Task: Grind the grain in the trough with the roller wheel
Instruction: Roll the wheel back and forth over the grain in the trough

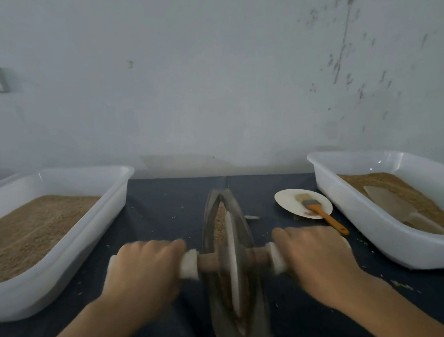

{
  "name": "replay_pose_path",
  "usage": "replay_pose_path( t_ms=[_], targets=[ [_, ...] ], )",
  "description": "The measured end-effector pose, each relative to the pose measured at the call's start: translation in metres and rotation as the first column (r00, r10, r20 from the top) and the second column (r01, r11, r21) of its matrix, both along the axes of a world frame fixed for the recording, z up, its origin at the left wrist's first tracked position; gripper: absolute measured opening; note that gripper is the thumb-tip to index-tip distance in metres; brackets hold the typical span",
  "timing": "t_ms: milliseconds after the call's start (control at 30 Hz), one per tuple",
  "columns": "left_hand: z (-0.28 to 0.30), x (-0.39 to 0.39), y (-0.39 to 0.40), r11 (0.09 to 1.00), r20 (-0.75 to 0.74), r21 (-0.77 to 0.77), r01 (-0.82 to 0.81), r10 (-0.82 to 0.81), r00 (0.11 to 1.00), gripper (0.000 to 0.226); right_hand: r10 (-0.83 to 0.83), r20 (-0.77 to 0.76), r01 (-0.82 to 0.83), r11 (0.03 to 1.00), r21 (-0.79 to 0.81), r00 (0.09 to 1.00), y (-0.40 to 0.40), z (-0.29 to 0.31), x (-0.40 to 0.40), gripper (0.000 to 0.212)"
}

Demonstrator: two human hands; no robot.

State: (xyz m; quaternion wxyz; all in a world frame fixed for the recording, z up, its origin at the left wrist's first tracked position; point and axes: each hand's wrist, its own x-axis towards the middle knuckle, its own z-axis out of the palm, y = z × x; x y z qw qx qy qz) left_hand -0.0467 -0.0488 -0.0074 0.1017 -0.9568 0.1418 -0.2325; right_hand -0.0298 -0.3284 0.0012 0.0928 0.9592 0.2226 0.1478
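Your fingers on the left hand (143,265) and the right hand (314,254) curl round the two ends of the axle (209,262), one each side, so your weight bears evenly on the roller wheel (233,263). That wheel stands upright in the narrow trough (211,249), which runs near to far down the middle of the counter (165,204). Grain (219,221) lies in the groove just beyond the wheel. Further right, a brush (322,211) rests on a plate (289,197), probably for sweeping. White tubs (87,232) of grain flank both sides.
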Motion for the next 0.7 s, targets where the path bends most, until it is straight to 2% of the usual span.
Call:
replay_pose_path(
  t_ms=[67,100,167,233,367,433,500,600,667,700],
  targets=[
    [0.009,-0.017,0.000,0.999,0.009,-0.010,0.039,-0.039,0.999,0.065,-0.003,-0.004,0.003,1.000,-0.012,1.000,-0.005,0.002,-0.006,0.044],
    [0.012,-0.017,0.000,1.000,-0.007,0.017,0.006,-0.006,1.000,0.064,-0.019,-0.039,0.019,1.000,-0.005,0.999,-0.004,0.003,-0.004,0.044],
    [0.000,0.001,0.001,0.997,0.021,0.054,-0.054,0.053,0.998,0.045,-0.062,-0.070,0.065,0.997,0.035,0.996,0.001,0.001,0.012,0.040],
    [-0.001,0.033,-0.004,0.991,0.041,0.019,-0.134,0.133,0.990,0.032,-0.067,-0.024,0.069,0.995,0.074,0.997,0.008,-0.004,0.039,0.032],
    [0.002,0.098,-0.007,0.984,0.065,-0.042,-0.175,0.178,0.982,0.023,-0.071,0.121,0.062,0.995,0.078,0.990,0.020,-0.007,0.094,0.028],
    [0.002,0.108,-0.006,0.985,0.062,-0.051,-0.163,0.166,0.984,0.022,-0.091,0.146,0.080,0.993,0.082,0.985,0.025,-0.004,0.103,0.028],
    [0.001,0.098,-0.005,0.986,0.071,-0.050,-0.162,0.165,0.984,0.022,-0.081,0.144,0.071,0.995,0.069,0.986,0.025,-0.001,0.094,0.028],
    [-0.003,0.056,-0.001,0.990,0.025,-0.063,-0.125,0.126,0.992,0.026,-0.014,0.049,0.011,0.999,0.048,0.999,0.011,-0.005,0.053,0.032],
    [-0.001,0.017,-0.002,0.999,0.034,-0.030,-0.012,0.013,0.999,0.042,0.034,0.030,-0.034,0.999,0.009,0.999,0.000,-0.004,0.016,0.040],
    [0.003,0.000,-0.002,0.997,0.052,-0.033,0.067,-0.066,0.996,0.052,0.076,0.072,-0.078,0.997,0.021,0.994,-0.004,-0.003,0.002,0.047]
  ],
)
